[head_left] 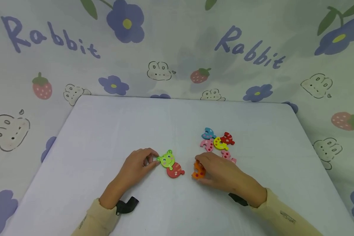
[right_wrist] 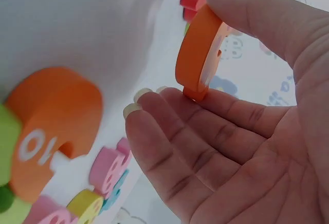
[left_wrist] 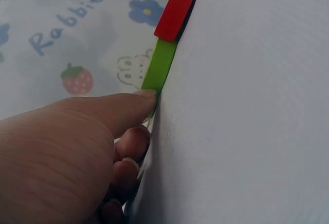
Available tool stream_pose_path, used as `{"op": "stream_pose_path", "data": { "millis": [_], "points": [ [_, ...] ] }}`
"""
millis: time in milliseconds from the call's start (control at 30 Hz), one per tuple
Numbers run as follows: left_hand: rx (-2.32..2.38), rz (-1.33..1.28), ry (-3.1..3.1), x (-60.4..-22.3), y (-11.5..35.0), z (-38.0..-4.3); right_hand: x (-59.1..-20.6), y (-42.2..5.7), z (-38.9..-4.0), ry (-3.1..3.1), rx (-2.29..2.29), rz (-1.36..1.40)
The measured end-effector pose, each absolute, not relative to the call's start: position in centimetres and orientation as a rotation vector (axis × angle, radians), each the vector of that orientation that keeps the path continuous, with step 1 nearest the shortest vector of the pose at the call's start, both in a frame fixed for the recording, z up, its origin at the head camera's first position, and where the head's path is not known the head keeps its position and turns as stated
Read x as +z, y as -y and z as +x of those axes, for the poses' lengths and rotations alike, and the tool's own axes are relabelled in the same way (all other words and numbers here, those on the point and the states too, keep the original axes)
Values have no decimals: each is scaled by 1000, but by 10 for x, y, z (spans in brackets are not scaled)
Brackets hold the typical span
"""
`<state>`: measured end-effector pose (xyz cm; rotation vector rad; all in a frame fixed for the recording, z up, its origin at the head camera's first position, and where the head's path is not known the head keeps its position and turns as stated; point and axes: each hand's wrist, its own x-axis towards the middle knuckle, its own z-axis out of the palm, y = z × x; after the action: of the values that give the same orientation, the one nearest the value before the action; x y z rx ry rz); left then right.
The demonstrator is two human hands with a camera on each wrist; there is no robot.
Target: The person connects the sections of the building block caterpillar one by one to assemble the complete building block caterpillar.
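My left hand (head_left: 138, 165) pinches the edge of a green caterpillar-head puzzle piece (head_left: 166, 160) between thumb and fingers. A red puzzle piece (head_left: 174, 171) numbered 2 is joined to that head, both flat on the table. To the right, my right hand (head_left: 219, 171) holds an orange spotted puzzle piece (head_left: 198, 173), a short gap from the red one. In the right wrist view, thumb and index finger grip this orange piece (right_wrist: 198, 49) on edge, while the other fingers extend. Another orange piece (right_wrist: 59, 108) marked 10 lies beside that hand, hidden in the head view.
Beyond my right hand lie a blue piece (head_left: 207, 133), a yellow piece (head_left: 219, 143), a red striped piece (head_left: 227, 139) and pink pieces (head_left: 207, 145). A green piece (right_wrist: 7, 144) shows at the right wrist view's left edge. The white table (head_left: 129, 121) meets a patterned cloth (head_left: 177, 42).
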<state>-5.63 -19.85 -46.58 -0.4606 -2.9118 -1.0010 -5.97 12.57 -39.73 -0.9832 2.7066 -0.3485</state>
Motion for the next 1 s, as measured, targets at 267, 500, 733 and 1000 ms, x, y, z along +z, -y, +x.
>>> {"op": "stream_pose_path", "data": {
  "millis": [267,500,733,1000],
  "points": [
    [-1010,-471,2905,-469,200,-58,-395,-110,-63,-2647,-354,-994],
    [-1005,-455,2909,-468,200,-57,-396,-100,-66,-2637,-349,-1024],
    [-1009,-451,2903,-466,198,-57,-405,-93,-67,-2642,-338,-1057],
    [-1016,-437,2911,-465,199,-56,-409,-87,-66,-2658,-316,-1053]
  ]
}}
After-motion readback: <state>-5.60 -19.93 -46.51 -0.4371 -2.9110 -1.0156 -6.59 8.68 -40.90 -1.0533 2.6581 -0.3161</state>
